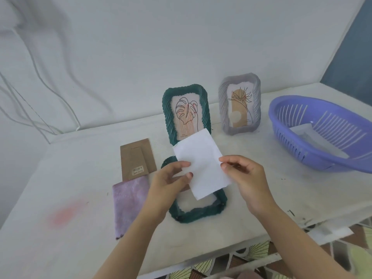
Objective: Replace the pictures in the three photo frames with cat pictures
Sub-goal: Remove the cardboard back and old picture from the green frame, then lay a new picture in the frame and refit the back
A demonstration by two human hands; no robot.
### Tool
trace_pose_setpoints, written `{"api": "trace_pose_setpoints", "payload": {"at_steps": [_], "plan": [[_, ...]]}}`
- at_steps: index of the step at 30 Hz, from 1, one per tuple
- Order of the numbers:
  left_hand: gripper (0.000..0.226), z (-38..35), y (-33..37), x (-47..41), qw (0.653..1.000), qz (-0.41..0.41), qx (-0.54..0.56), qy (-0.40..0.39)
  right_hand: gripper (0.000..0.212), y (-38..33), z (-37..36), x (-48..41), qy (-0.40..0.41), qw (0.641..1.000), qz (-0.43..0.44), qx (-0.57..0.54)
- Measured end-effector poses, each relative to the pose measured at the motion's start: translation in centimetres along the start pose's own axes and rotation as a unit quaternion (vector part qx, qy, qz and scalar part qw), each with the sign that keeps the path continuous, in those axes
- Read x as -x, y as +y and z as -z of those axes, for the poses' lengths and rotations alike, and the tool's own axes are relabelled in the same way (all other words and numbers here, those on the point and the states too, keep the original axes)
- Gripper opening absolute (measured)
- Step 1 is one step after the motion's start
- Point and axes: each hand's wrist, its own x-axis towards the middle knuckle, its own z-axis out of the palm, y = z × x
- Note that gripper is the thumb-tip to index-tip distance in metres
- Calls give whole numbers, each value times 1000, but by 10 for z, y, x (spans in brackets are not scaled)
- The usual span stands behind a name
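A dark green frame (198, 213) lies face down and open on the table. Above it both hands hold a white sheet (202, 164), blank side toward me: my left hand (171, 179) pinches its left edge, my right hand (244, 178) pinches its right edge. Behind them a second green frame (167, 109) stands upright with a leaf drawing in it. To its right a grey frame (255, 91) stands with a flower drawing. The brown cardboard backing (137, 158) lies flat left of the open frame.
A purple cloth (128, 200) lies below the backing. A blue slotted basket (322, 135) with paper inside sits at the right on the white table (60, 188). White cables (40, 87) hang against the wall at left. The table's front edge is near my forearms.
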Motion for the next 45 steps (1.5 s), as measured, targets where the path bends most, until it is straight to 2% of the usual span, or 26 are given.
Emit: {"api": "trace_pose_setpoints", "payload": {"at_steps": [3, 6, 7, 9, 11, 13, 16, 18, 27, 32, 37, 43, 45], "plan": [[22, -12, 0, -7, 1000, 4, 21, 17, 20, -5, 12, -3, -14, 1000, 12, 6], [25, -24, 3, -16, 1000, 1, 3, 11, 20, -9, 36, -15, 12, 988, 87, 124], [26, -29, 4, -19, 1000, 1, -1, 8, 18, -11, 49, -20, 42, 969, 140, 200], [26, -41, 5, -25, 1000, 1, -5, 3, 14, -16, 78, -32, 94, 902, 234, 350], [27, -55, 6, -31, 1000, 4, -7, 1, 20, -24, 109, -44, 117, 849, 241, 456], [27, -70, 7, -37, 1000, 9, -5, -4, 19, -33, 135, -51, 93, 831, 191, 514], [27, -95, 5, -47, 999, 18, 0, -29, 25, -42, 161, -56, -11, 852, 88, 516], [27, -112, 3, -53, 999, 24, 0, -41, 28, -43, 171, -60, -46, 870, 65, 486], [34, -197, -10, -83, 993, 62, -55, -90, 26, -71, 199, -88, -38, 906, 110, 408], [33, -232, -14, -97, 992, 62, -74, -79, 29, -72, 207, -91, -91, 920, 85, 373], [32, -249, -25, -98, 992, 65, -91, -59, 30, -61, 206, -85, -152, 912, 77, 373], [38, -253, -33, -98, 985, 45, -165, -36, 26, -48, 207, -83, -168, 915, 71, 358], [38, -253, -30, -96, 967, 2, -255, -10, 27, -46, 209, -83, -174, 917, 73, 353]]}}
